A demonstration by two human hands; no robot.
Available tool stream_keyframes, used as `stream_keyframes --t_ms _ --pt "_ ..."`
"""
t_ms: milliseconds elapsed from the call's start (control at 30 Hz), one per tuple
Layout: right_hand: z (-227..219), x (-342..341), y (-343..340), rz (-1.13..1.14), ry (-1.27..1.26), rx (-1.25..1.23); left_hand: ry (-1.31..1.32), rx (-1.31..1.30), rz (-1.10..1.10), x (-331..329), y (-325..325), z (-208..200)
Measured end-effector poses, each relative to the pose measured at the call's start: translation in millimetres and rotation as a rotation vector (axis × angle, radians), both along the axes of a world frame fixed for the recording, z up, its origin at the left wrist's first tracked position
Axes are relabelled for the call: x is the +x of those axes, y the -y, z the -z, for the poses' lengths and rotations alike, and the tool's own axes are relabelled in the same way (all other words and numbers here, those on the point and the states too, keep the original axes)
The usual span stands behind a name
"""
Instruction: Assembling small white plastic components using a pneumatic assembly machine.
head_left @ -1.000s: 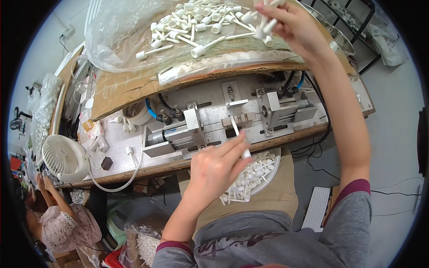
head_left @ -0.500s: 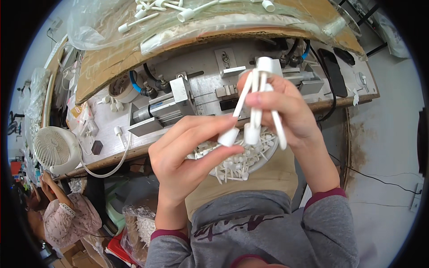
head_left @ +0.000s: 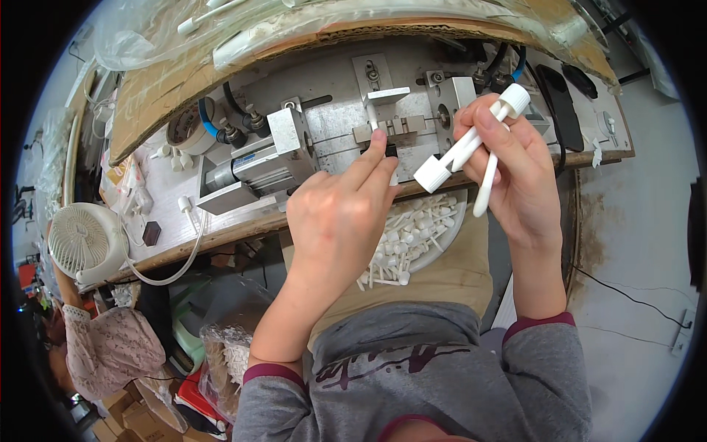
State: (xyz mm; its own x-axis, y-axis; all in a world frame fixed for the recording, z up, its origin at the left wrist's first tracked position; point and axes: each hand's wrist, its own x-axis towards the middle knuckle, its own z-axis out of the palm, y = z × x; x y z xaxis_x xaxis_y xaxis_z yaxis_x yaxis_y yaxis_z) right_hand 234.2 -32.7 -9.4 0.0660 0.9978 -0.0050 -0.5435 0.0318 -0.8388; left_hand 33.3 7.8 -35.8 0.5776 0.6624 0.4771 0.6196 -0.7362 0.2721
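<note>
My left hand reaches to a metal fixture block on the bench, index finger stretched forward onto a white capped stick. The stick's far end shows beyond the fingertip, by a small bracket; my fingers cover much of it and the thumb is hidden. My right hand is closed around several white capped sticks to the right of the fixture. Their ribbed caps point different ways, one up at the right, one down at the left. Below, a round tray of similar white pieces rests at my lap.
Metal cylinder clamps with hoses flank the fixture. A cardboard sheet overhangs the bench behind. At left stand a small fan and a tape roll; a phone lies at right. Another person's sleeve shows at lower left.
My left hand has moved away from the bunch of sticks, forward to the fixture with one stick. My right hand has shifted right, still holding several sticks.
</note>
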Motion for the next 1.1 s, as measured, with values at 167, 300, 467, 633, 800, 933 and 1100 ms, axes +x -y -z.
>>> stream_keyframes --t_ms 167,300,467,633,800,933,1100 --pt "3 -2 1 0.020 -0.019 -0.007 -0.028 -0.052 -0.002 -2 0 -1" --pt "7 -7 5 -0.026 -0.030 -0.046 0.315 -0.144 0.186 -5 -2 -15" --pt "1 -13 6 -0.045 -0.048 -0.060 0.504 -0.303 0.301 -16 21 -30" --pt "5 -7 0 0.253 0.103 0.063 0.455 -0.303 0.084 -15 18 -2" --pt "1 -21 1 0.476 0.191 0.126 0.059 -0.014 -0.016 -3 12 13" --pt "9 -11 8 0.476 0.330 0.214 -0.049 0.072 0.009 1 3 3" --pt "6 -12 8 0.754 1.008 0.476 -0.032 0.051 0.028 -1 1 5"
